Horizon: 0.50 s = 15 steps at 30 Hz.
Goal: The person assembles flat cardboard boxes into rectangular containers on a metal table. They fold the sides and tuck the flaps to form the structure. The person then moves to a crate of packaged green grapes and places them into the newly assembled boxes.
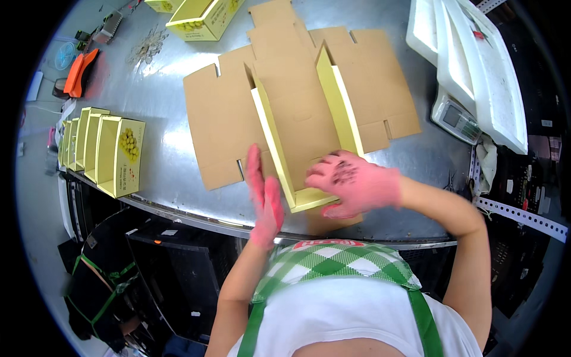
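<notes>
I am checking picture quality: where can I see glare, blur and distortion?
In the head view, white glare lies on the metal table; in the head view, the right hand looks slightly blurred; also there, the table's front edge bends.

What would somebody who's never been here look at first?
Probably the big, partly folded cardboard box in the middle, with its yellow walls standing up. Next come the bright pink gloves: the left hand beside the box's left wall, the right hand at its near end. A row of yellow boxes stands at the left.
</notes>
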Motion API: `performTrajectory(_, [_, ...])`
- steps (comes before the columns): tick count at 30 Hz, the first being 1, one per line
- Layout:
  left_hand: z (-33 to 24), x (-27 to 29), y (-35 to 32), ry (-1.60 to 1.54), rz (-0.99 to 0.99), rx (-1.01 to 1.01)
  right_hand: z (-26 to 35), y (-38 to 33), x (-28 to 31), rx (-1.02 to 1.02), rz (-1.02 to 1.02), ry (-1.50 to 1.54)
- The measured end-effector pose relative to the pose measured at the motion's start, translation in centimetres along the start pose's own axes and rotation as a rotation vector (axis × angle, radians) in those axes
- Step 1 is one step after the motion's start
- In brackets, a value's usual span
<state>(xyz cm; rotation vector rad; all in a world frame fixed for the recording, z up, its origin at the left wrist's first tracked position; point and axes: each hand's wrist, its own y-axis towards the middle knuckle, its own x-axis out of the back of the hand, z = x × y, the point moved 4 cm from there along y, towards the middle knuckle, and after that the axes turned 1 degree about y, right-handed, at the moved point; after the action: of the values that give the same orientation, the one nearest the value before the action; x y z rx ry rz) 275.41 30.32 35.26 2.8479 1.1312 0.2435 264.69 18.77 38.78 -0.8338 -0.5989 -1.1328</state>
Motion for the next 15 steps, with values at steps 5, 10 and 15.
performTrajectory(5, [-4.6, -4.4, -0.4, 0.644, 0.670, -0.292, -4.4, -6.4, -1.5, -0.310, -1.106, 1.059])
performTrajectory(10, [-0.8, -9.3, 0.4, 0.744, 1.278, 0.107, -8.1, -5.3, -8.5, -0.563, -0.894, 1.149])
performTrajectory(15, [0.8, -9.8, 0.8, 0.398, 1.391, 0.363, -7.2, -3.9, -10.7, -0.258, -0.931, 1.243])
